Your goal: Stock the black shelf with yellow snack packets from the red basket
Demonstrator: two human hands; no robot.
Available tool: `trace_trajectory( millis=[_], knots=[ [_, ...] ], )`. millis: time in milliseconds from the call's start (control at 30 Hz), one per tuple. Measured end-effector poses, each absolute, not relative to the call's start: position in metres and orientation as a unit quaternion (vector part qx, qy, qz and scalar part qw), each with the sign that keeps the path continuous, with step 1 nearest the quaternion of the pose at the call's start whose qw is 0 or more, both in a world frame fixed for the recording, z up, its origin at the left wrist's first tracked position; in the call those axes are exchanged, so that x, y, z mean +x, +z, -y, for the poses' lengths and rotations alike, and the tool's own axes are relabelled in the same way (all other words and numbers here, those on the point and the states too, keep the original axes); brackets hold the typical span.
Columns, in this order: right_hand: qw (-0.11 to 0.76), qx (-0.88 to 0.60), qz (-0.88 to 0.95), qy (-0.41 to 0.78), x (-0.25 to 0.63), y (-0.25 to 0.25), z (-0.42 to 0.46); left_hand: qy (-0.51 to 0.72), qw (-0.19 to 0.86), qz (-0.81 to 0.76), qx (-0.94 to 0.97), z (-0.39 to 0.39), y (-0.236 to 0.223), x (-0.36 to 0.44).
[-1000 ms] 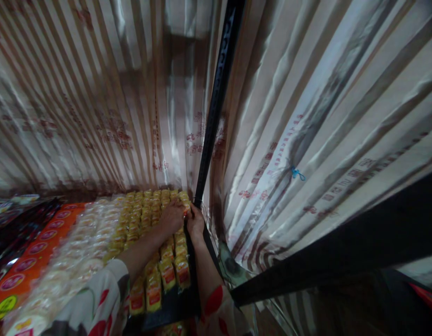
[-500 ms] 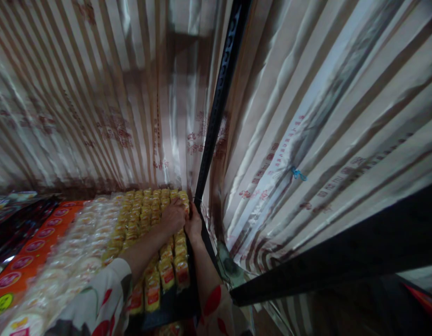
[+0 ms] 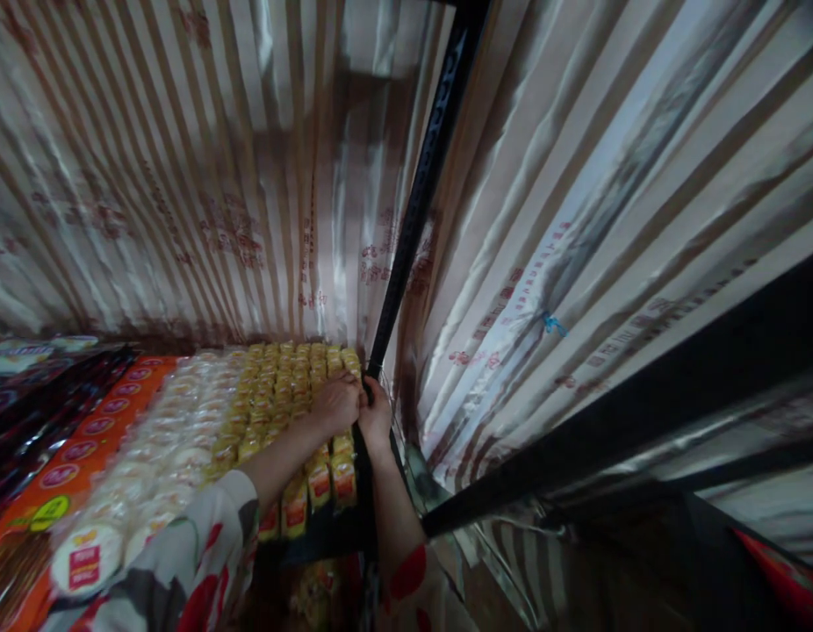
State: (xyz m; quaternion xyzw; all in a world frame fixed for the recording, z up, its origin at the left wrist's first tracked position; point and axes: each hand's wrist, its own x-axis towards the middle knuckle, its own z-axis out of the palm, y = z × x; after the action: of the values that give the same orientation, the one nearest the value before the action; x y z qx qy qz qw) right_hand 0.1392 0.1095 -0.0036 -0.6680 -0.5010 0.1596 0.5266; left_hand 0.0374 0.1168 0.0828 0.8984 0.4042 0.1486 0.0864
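Observation:
My left hand [image 3: 341, 404] lies over the right-hand rows of small yellow wrapped packs [image 3: 268, 386], its fingers bent. Close against it, my right hand [image 3: 378, 414] is at the outer edge of those rows, by the foot of the black perforated post [image 3: 413, 206]. Its fingers curl in toward the left hand. Whatever lies between the fingers of either hand is hidden in the dim light. The packs stand in tight rows, and the front ones show red labels.
Left of the yellow packs are rows of white round wrapped packs [image 3: 87, 557], an orange printed package strip [image 3: 113, 408] and dark glossy packages [image 3: 44, 421]. Striped printed sheeting [image 3: 268, 175] hangs behind. A black beam [image 3: 578, 421] crosses the right side.
Both hands have shifted slightly toward the post, and the left hand has come up against the right. The view has moved a little, showing more of the goods on the left.

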Motion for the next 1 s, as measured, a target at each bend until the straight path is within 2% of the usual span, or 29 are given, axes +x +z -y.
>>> trace_trajectory(
  millis=[167,300,533,667,800,900,1000],
  knots=[
    [0.474,-0.674,0.532,0.194,0.132,0.026,-0.068,0.142,0.12,-0.428,0.884,-0.079,0.092,0.031],
    [0.448,-0.682,0.553,0.168,0.123,0.041,-0.03,0.132,0.146,-0.44,0.876,-0.046,0.092,0.018],
    [0.453,-0.643,0.604,0.132,0.104,0.038,0.04,0.199,0.212,-0.403,0.868,0.019,0.075,-0.014],
    [0.431,-0.618,0.641,0.147,0.087,0.027,0.08,0.25,0.273,-0.393,0.842,0.054,0.059,-0.038],
    [0.402,-0.594,0.666,0.204,0.066,0.002,0.115,0.238,0.374,-0.434,0.784,0.084,0.035,-0.071],
    [0.349,-0.578,0.678,0.289,0.043,-0.03,0.131,0.2,0.436,-0.497,0.723,0.099,0.007,-0.099],
    [0.249,-0.569,0.667,0.412,0.018,-0.069,0.137,0.074,0.434,-0.575,0.689,0.109,-0.027,-0.123]
  ],
)
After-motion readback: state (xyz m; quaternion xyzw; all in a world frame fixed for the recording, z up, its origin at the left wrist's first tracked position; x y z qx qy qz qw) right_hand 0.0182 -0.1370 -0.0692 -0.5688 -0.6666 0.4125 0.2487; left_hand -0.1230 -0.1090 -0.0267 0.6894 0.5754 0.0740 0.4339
